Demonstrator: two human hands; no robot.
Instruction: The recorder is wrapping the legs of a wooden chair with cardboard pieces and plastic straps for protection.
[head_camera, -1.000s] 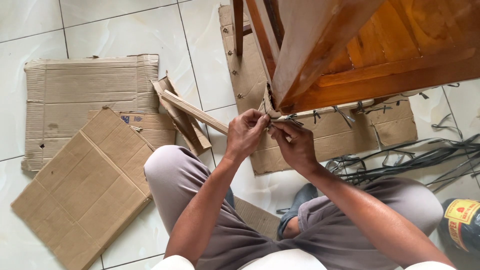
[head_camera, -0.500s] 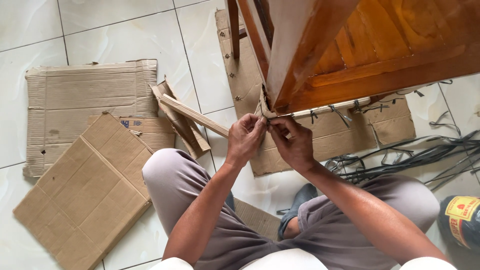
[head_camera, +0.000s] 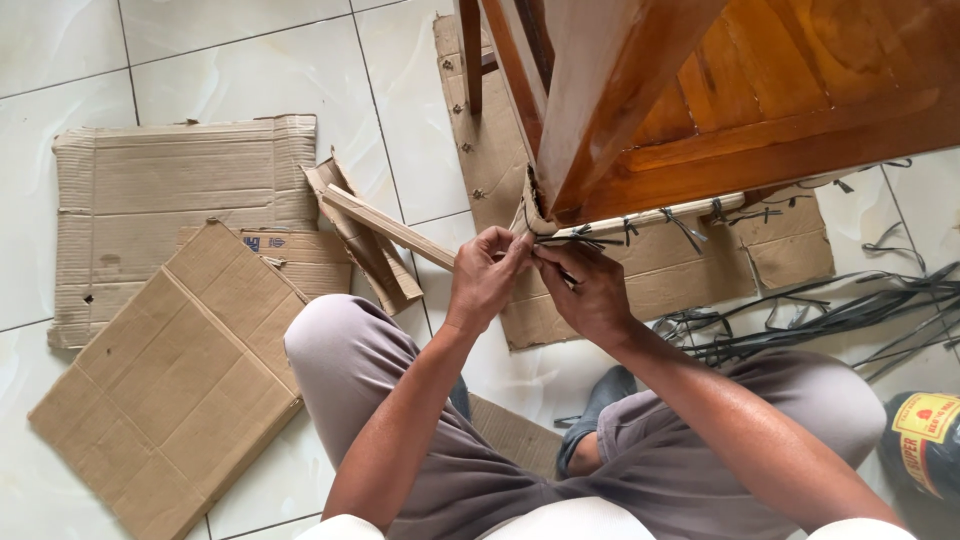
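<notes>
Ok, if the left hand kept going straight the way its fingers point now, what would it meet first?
The left hand points up and right; it would likely first meet the cardboard-wrapped corner of the wooden furniture piece, right at its fingertips beside the dark strap. Depth is unclear.

Both hands meet at the frame's lower corner — left hand beside right hand, touching the strap there. Under the frame lies a cardboard sheet on the floor. Far left, flat cardboard pieces overlap. Right edge — loose straps near the sheet, a bag at the lower right corner.
</notes>
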